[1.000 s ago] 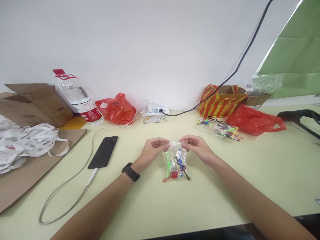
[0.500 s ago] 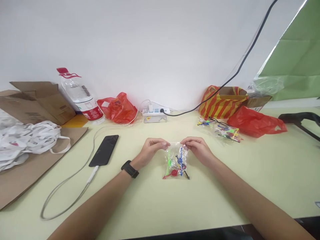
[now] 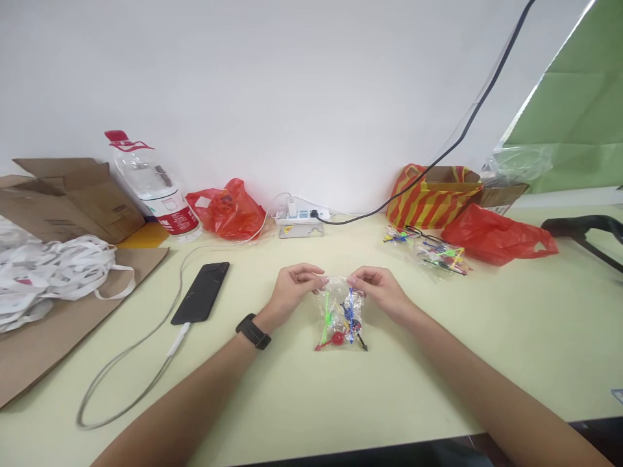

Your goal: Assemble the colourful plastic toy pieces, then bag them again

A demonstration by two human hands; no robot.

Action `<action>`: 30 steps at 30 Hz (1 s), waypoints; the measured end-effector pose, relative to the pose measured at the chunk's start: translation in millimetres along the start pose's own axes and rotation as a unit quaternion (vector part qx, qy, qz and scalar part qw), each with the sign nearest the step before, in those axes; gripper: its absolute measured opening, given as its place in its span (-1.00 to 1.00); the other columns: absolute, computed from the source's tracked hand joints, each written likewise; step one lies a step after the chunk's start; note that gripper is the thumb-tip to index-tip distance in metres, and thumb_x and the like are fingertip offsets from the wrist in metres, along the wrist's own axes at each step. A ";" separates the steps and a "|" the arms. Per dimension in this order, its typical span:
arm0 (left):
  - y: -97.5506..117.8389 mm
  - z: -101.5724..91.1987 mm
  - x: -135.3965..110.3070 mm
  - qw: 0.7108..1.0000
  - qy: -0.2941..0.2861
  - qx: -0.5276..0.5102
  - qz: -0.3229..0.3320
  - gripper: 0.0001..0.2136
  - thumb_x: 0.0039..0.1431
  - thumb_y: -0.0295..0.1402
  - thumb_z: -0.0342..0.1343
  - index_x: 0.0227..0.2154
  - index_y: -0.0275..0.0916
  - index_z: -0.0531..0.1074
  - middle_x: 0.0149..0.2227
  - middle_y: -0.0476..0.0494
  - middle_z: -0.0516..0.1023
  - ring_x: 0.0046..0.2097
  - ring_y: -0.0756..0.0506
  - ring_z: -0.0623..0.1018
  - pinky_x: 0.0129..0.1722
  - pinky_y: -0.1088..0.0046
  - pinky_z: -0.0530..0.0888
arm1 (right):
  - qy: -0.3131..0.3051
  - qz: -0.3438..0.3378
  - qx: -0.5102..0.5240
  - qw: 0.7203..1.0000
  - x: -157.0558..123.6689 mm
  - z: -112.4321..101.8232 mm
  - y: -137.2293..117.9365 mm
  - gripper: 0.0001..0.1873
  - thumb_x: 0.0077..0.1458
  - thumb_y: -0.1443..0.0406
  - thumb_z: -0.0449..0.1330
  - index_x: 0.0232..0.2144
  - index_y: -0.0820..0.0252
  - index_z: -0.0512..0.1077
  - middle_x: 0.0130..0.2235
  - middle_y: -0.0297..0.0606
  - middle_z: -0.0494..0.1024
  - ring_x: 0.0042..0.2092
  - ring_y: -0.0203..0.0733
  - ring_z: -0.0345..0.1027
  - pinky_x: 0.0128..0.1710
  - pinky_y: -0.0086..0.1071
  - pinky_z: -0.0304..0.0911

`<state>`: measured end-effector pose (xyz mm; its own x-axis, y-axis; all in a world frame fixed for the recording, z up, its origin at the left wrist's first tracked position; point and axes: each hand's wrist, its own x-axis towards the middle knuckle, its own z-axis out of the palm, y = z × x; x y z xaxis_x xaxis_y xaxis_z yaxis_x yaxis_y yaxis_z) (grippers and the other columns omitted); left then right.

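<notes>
Between my hands is a small clear plastic bag [image 3: 339, 308] with coloured plastic pieces inside: green, blue, red and black arrow-like parts. My left hand [image 3: 295, 290] pinches its top left corner between thumb and fingers. At the top right corner, my right hand [image 3: 380, 291] closes on the bag's edge in the same way. The lower end of the bag points toward me over the pale table [image 3: 296, 395]. A black watch [image 3: 254, 331] is on my left wrist.
Left lie a phone [image 3: 200, 293] on a cable, white straps [image 3: 73, 269] on cardboard, and a large bottle [image 3: 163, 201]. A power strip [image 3: 302, 215] sits by the wall. More bagged pieces [image 3: 442, 255] lie right, beside a red plastic bag [image 3: 496, 237] and a striped bag [image 3: 423, 201].
My fingers have come slightly closer together along the bag's top edge, which now looks more bunched. The whole view has shifted a little.
</notes>
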<state>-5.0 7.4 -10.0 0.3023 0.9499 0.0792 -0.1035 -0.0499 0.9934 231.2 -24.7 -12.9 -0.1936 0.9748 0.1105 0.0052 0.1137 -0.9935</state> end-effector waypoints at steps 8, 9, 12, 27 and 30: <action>3.1 0.0 0.6 0.996 -0.080 -0.009 -0.032 -0.66 0.16 -0.17 0.36 -0.10 -0.31 0.64 -0.22 -0.25 0.70 -0.20 -0.11 0.63 -0.18 0.41 0.52 | 0.023 -0.007 0.002 1.000 -0.3 -2.3 -0.7 -0.63 0.06 0.01 0.40 -0.37 0.21 0.59 -0.47 -0.32 0.49 -0.42 -0.29 0.24 -0.40 -0.37 0.17; 4.1 1.9 -0.8 0.995 -0.096 0.003 -0.037 -0.68 0.17 -0.17 0.35 -0.13 -0.31 0.65 -0.21 -0.26 0.70 -0.20 -0.12 0.63 -0.18 0.42 0.51 | 0.020 -0.008 -0.005 1.000 -0.3 -1.7 0.0 -0.63 0.06 0.00 0.40 -0.36 0.21 0.60 -0.46 -0.31 0.50 -0.43 -0.28 0.24 -0.41 -0.36 0.18; 5.6 5.5 -4.0 0.993 -0.106 0.033 -0.026 -0.74 0.19 -0.19 0.33 -0.29 -0.33 0.68 -0.29 -0.24 0.70 -0.26 -0.09 0.62 -0.20 0.44 0.50 | 0.007 -0.014 -0.022 1.000 -0.5 0.5 0.9 -0.62 0.08 -0.01 0.38 -0.37 0.21 0.60 -0.46 -0.30 0.51 -0.43 -0.28 0.24 -0.41 -0.36 0.19; 1.9 -5.5 2.2 0.998 -0.063 0.020 -0.023 -0.77 0.09 -0.29 0.40 -0.22 -0.30 0.66 -0.36 -0.19 0.71 -0.34 -0.07 0.63 -0.26 0.45 0.52 | 0.012 0.017 0.041 0.999 0.2 -2.0 3.4 -0.67 0.02 0.12 0.43 -0.20 0.19 0.68 -0.42 -0.29 0.54 -0.40 -0.28 0.26 -0.35 -0.34 0.21; 1.0 -6.7 2.6 0.998 -0.062 0.018 -0.022 -0.78 0.10 -0.31 0.39 -0.20 -0.29 0.67 -0.35 -0.20 0.71 -0.31 -0.09 0.64 -0.24 0.43 0.52 | 0.028 0.028 0.066 0.997 0.9 -3.5 5.9 -0.67 -0.01 0.16 0.44 -0.18 0.16 0.70 -0.41 -0.28 0.54 -0.38 -0.26 0.27 -0.32 -0.33 0.21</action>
<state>-10.6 11.9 -9.4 0.4213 0.9059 0.0427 -0.0545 -0.0218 0.9983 234.5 -22.5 -18.6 -0.1426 0.9884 0.0518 -0.1160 0.0353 -0.9926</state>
